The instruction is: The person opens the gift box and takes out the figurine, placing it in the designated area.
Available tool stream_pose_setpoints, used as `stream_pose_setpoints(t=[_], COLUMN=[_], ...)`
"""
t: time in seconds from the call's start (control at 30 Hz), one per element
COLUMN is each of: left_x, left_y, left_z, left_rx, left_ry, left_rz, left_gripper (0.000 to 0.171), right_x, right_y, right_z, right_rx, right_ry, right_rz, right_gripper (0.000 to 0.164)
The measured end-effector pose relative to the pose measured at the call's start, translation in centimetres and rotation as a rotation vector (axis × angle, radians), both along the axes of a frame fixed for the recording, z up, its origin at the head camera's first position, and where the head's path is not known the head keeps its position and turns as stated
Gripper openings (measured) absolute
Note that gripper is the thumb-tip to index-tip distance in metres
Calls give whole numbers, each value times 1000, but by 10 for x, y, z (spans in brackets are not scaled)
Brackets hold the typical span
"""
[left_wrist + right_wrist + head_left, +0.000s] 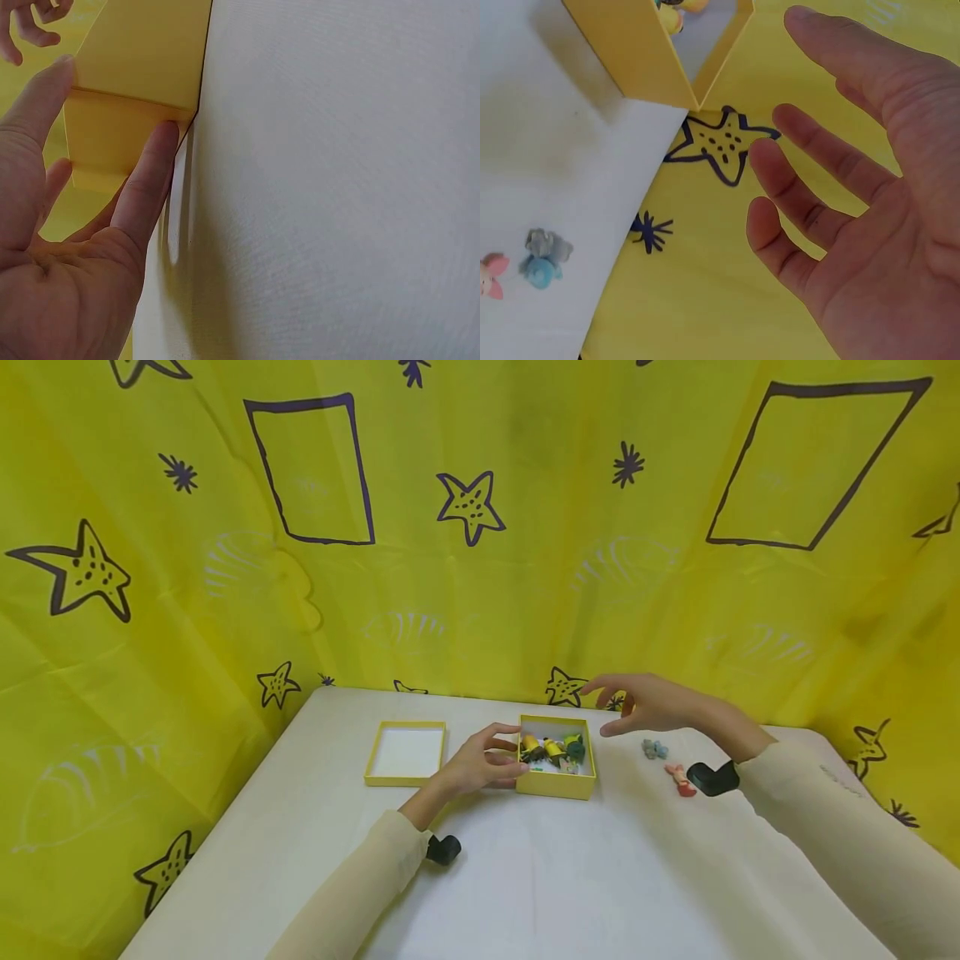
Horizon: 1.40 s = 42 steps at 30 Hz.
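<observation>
A yellow box (555,787) with a white inside stands on the white table, holding several small toy figures (553,750) in yellow, green and brown. My left hand (483,762) rests on the box's left side, fingers extended. In the left wrist view, fingertips (166,135) touch the yellow wall, one near its bottom edge and the thumb by the rim. Past the box's right side my right hand (652,702) hovers with nothing in it; its fingers (769,161) are loosely bent and spread in the right wrist view.
A shallow yellow-rimmed lid (408,752) lies left of the box, its white inside up. On the right, below my right hand, lie a blue-grey figure (655,749) and a pink and red figure (681,780). A yellow patterned curtain (510,585) hangs behind the table.
</observation>
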State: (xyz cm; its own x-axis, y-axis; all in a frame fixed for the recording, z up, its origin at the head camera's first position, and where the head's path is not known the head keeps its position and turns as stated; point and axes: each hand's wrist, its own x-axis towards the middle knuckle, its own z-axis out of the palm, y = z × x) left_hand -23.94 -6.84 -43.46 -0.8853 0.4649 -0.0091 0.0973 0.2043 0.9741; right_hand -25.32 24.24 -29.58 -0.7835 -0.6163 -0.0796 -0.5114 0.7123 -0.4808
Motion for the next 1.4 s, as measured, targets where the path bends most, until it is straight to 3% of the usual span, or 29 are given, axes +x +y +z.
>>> stream_pose_setpoints(t=[0.3,0.63,1.1,1.4], left_x=[-3,-1,-2,-2], left_y=[0,0,0,2], left_z=[-1,0,-2,-1], left_rx=[-8,46,14,54], left_ry=[16,-29,-15,-46], left_rz=[-7,-4,4,-2], left_gripper=[69,69,70,71], right_x=[-8,-11,-11,-14], right_y=[-21,-31,-39,-46], right_z=[-14,-26,-40,-52], right_rx=[-7,-30,6,71], right_ry=[-38,-42,-123,-141], right_rz=[76,123,120,153], right_gripper=[60,59,56,49])
